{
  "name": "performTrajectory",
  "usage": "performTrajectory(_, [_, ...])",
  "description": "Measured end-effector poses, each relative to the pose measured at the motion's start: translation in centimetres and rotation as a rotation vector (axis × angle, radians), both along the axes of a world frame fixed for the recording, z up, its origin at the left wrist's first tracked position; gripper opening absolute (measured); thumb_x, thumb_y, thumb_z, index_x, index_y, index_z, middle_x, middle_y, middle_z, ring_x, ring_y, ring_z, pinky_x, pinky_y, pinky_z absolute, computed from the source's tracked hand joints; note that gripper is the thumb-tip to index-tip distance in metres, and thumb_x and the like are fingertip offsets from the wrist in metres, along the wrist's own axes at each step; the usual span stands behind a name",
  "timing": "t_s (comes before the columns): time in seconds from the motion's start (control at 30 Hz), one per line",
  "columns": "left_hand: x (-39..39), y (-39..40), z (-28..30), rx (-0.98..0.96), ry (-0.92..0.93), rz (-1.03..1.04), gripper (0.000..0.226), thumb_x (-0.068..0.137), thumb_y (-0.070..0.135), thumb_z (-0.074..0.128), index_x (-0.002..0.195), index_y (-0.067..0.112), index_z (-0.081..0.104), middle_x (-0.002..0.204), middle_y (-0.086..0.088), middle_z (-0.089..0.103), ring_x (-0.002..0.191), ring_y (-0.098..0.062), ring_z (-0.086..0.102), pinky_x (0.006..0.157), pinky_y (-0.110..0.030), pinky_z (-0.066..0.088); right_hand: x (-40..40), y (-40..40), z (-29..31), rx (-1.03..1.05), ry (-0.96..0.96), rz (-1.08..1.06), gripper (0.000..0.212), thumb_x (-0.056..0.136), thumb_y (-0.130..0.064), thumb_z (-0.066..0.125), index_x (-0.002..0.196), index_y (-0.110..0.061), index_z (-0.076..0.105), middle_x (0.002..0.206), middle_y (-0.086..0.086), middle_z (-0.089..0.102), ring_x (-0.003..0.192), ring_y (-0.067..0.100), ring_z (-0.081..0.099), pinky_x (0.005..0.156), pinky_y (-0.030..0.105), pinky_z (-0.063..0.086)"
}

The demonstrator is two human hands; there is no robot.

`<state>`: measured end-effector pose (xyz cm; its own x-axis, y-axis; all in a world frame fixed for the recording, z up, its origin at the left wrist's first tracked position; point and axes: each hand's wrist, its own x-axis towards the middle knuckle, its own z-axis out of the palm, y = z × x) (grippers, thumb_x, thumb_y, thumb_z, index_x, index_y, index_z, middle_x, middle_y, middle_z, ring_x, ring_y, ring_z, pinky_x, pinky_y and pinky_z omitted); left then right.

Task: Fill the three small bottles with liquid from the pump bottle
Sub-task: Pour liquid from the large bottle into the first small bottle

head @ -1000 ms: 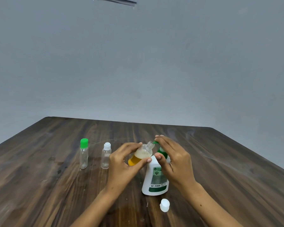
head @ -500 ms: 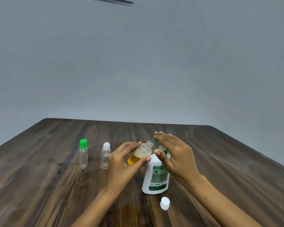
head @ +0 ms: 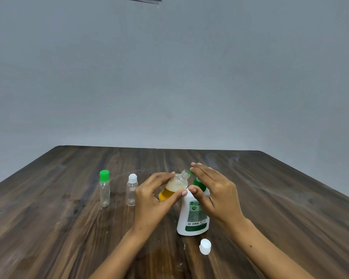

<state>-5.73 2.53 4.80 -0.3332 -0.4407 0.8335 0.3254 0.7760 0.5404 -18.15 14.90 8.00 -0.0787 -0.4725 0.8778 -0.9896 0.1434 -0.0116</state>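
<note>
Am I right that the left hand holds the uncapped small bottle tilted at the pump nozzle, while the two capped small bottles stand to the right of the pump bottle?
Not quite: in the head view the green-capped bottle and white-capped bottle stand left of the pump bottle. The left hand does hold the uncapped small bottle tilted there.

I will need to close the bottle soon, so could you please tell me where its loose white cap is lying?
In the head view, the loose white cap lies on the wooden table, just in front of the pump bottle, beside the right forearm.
</note>
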Motion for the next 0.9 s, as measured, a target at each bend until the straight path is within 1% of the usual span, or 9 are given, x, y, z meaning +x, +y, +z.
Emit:
performTrajectory(0.07, [0.0, 0.0, 0.0, 0.002, -0.003, 0.002, 0.045, 0.069, 0.037, 0.081, 0.108, 0.018, 0.071, 0.104, 0.009, 0.07, 0.1, 0.001, 0.065, 0.08, -0.009, 0.051, 0.0, 0.1, 0.3, 0.009, -0.003, 0.008, 0.074, 0.095, -0.065, 0.025, 0.111, -0.008, 0.07, 0.116, 0.004, 0.067, 0.108, 0.019, 0.063, 0.092, 0.031, 0.045])
performTrajectory(0.17, [0.0, -0.1, -0.1, 0.011, -0.013, 0.021, 0.046, 0.067, 0.034, 0.085, 0.107, 0.014, 0.074, 0.103, 0.008, 0.071, 0.099, -0.001, 0.066, 0.08, -0.01, 0.051, -0.1, 0.1, 1.5, 0.026, 0.014, 0.012, 0.074, 0.095, -0.064, 0.023, 0.109, -0.009, 0.071, 0.114, 0.004, 0.069, 0.107, 0.019, 0.064, 0.093, 0.029, 0.042])
performTrajectory(0.3, [0.0, 0.0, 0.0, 0.013, -0.013, 0.016, 0.046, 0.067, 0.035, 0.084, 0.107, 0.014, 0.074, 0.103, 0.009, 0.07, 0.099, 0.0, 0.066, 0.08, -0.008, 0.05, 0.2, -0.1, 0.7, -0.006, -0.033, 0.017, 0.072, 0.095, -0.064, 0.026, 0.107, -0.009, 0.071, 0.111, 0.003, 0.07, 0.104, 0.018, 0.065, 0.085, 0.029, 0.051])
performTrajectory(0.37, [0.1, 0.1, 0.1, 0.018, -0.011, 0.009, 0.046, 0.068, 0.035, 0.083, 0.108, 0.015, 0.073, 0.103, 0.01, 0.07, 0.1, 0.001, 0.065, 0.08, -0.008, 0.05, 0.3, -0.1, 0.0, -0.017, -0.051, 0.017, 0.071, 0.095, -0.065, 0.027, 0.108, -0.009, 0.071, 0.113, 0.002, 0.069, 0.105, 0.017, 0.065, 0.083, 0.028, 0.052])
performTrajectory(0.5, [0.0, 0.2, 0.0, 0.027, 0.002, 0.012, 0.045, 0.066, 0.03, 0.086, 0.106, 0.013, 0.074, 0.101, 0.01, 0.07, 0.098, 0.0, 0.065, 0.079, -0.006, 0.049, 0.2, 0.1, 1.0, 0.003, -0.023, 0.008, 0.074, 0.095, -0.066, 0.024, 0.11, -0.01, 0.07, 0.115, 0.003, 0.068, 0.108, 0.018, 0.063, 0.088, 0.028, 0.046])
performTrajectory(0.57, [0.0, 0.1, 0.0, 0.017, -0.003, 0.018, 0.045, 0.066, 0.029, 0.086, 0.106, 0.013, 0.074, 0.101, 0.01, 0.07, 0.098, 0.0, 0.065, 0.079, -0.006, 0.048, 0.3, 0.1, 1.3, 0.002, -0.025, 0.005, 0.075, 0.095, -0.066, 0.022, 0.109, -0.01, 0.071, 0.114, 0.002, 0.068, 0.108, 0.017, 0.063, 0.088, 0.027, 0.045])
performTrajectory(0.77, [0.0, 0.1, 0.1, 0.032, -0.008, -0.003, 0.047, 0.068, 0.038, 0.081, 0.108, 0.014, 0.074, 0.102, 0.009, 0.07, 0.099, -0.001, 0.065, 0.079, -0.007, 0.049, 0.6, -0.4, -0.1, -0.04, -0.049, -0.013, 0.073, 0.095, -0.065, 0.025, 0.107, -0.009, 0.071, 0.11, 0.002, 0.07, 0.103, 0.016, 0.065, 0.085, 0.023, 0.047])
performTrajectory(0.9, [0.0, 0.2, 0.0, 0.029, -0.006, 0.011, 0.046, 0.066, 0.034, 0.083, 0.107, 0.018, 0.072, 0.102, 0.013, 0.068, 0.101, 0.002, 0.064, 0.078, -0.006, 0.05, 0.2, 0.0, 1.3, -0.025, 0.004, 0.002, 0.074, 0.096, -0.065, 0.023, 0.105, -0.01, 0.071, 0.107, 0.002, 0.071, 0.1, 0.017, 0.066, 0.084, 0.024, 0.046])
